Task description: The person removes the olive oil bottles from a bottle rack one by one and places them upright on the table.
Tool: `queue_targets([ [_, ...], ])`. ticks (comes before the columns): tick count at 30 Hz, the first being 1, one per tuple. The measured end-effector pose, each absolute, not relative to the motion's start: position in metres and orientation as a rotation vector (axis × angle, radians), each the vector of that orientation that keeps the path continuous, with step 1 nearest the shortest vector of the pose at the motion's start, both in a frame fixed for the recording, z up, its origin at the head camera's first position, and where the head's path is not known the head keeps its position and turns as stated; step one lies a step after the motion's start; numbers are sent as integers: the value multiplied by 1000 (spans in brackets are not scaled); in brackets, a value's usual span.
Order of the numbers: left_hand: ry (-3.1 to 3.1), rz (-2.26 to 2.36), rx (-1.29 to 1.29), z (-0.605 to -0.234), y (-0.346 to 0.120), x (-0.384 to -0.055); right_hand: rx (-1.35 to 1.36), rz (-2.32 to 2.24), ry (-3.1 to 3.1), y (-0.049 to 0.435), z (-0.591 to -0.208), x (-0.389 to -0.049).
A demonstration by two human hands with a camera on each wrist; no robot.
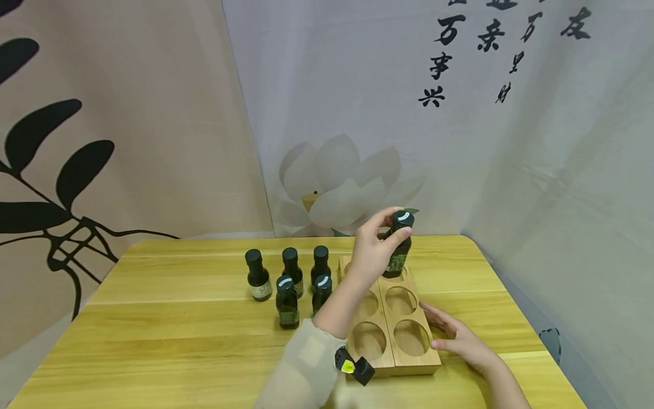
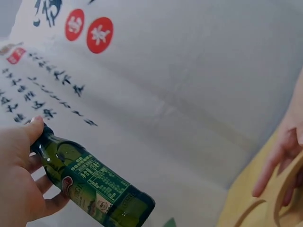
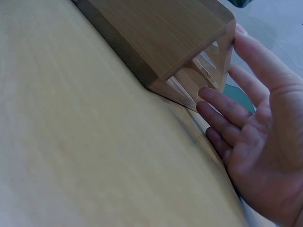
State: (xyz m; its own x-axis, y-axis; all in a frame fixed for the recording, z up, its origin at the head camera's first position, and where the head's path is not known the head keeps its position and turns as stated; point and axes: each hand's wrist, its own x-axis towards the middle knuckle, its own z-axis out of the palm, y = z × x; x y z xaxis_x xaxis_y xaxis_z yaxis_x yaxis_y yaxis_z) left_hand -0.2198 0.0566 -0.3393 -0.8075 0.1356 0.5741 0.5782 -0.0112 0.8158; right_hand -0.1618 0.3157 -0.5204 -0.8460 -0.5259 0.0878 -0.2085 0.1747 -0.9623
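Note:
My left hand (image 1: 375, 244) grips a dark green glass bottle (image 1: 397, 258) by its capped neck. The bottle is held over the far right hole of the wooden holder (image 1: 386, 341), overlapping that hole in the head view. In the left wrist view the bottle (image 2: 97, 182) shows a green printed label, with thumb and fingers around its neck. Against the holder's right side, my right hand (image 1: 462, 343) rests with its fingers loosely extended. The right wrist view shows thumb and fingertips of this hand (image 3: 255, 127) at the holder's end (image 3: 165, 33).
Several similar dark bottles with black caps (image 1: 288, 304) stand on the table left of the holder. The holder has two rows of round holes. Behind the wooden table (image 1: 168, 329) hangs a printed curtain (image 1: 352, 113).

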Motion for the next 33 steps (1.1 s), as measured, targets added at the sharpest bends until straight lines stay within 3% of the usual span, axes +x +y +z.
queue_targets([
  [16,-1867,-1909,-749,-309,12,-195,-684,-1730,2175,314,-519,-160],
  [33,-1842,-1878,-626,-306,-57,-182,-658,-1687,2222,314,-518,-160],
])
